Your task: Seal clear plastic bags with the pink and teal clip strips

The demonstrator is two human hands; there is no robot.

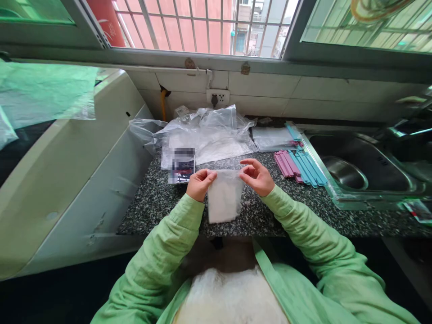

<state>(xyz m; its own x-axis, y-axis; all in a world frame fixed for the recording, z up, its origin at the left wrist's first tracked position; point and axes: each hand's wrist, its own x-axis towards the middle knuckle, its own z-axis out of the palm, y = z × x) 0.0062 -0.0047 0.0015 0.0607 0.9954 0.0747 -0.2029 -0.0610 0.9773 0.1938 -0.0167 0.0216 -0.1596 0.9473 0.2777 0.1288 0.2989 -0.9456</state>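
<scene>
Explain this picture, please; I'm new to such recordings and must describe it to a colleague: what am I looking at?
There's no machine here, just a person's bare left hand and right hand. The single picture comes from a camera worn on that person's head, looking forward and down. Between them, the hands pinch a small whitish plastic bag by its top corners. On the speckled counter lie larger clear plastic sheets or bags, pink strips and blue strips; a sink is at the right.

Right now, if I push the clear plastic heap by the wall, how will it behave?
The clear plastic heap looks thin and crumpled, so it's probably floppy and light. Its loose, glossy layers may slide over one another. Lying low and spread out, it seems unlikely to tip.
</scene>
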